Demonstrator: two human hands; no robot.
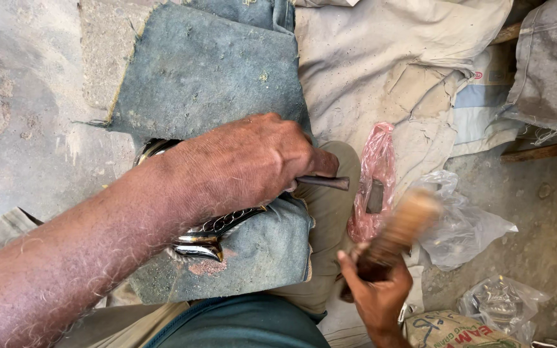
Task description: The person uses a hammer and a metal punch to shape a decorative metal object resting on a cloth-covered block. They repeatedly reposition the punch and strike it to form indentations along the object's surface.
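Note:
My left hand (pixel 246 164) grips a thin dark metal punch (pixel 327 183) that sticks out to the right, and it presses down on a shiny ornamental metal piece (pixel 211 235) lying on a folded blue-grey denim pad (pixel 207 71). My right hand (pixel 376 290), lower right, is closed around the handle of a wooden mallet (pixel 402 222), whose head is blurred with motion just right of the punch's end. Most of the metal piece is hidden under my left hand and wrist.
A pink plastic bag (pixel 372 187) with a dark object inside lies beside my knee. Clear plastic bags (pixel 465 225) sit to the right, a printed sack (pixel 452 328) at the bottom right. Dusty grey cloth (pixel 394 58) covers the ground behind; bare concrete (pixel 20 96) lies left.

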